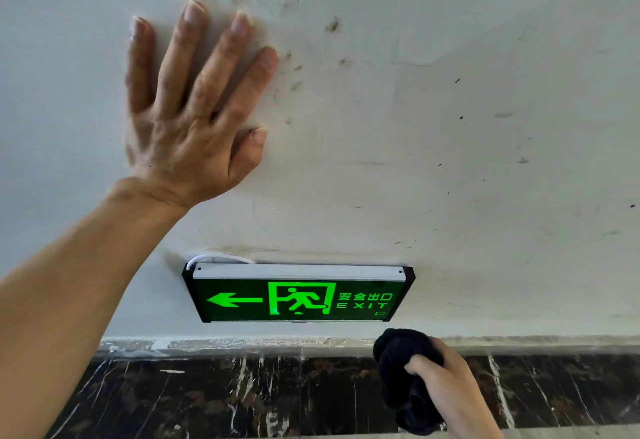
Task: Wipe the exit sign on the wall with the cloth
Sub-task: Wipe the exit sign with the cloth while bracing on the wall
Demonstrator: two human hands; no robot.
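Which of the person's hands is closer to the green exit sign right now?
The right hand, gripping the black cloth, sits just below the exit sign's right corner, not touching it. The left hand is flat on the wall, well above the sign's left end.

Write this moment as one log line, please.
left hand: flat on white wall | right hand: grips bunched black cloth | green lit exit sign: untouched

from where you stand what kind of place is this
Probably a corridor or stairwell in a public or commercial building. A lit green exit sign with an arrow sits low on a scuffed, stained white wall, just above a dark marble skirting board.
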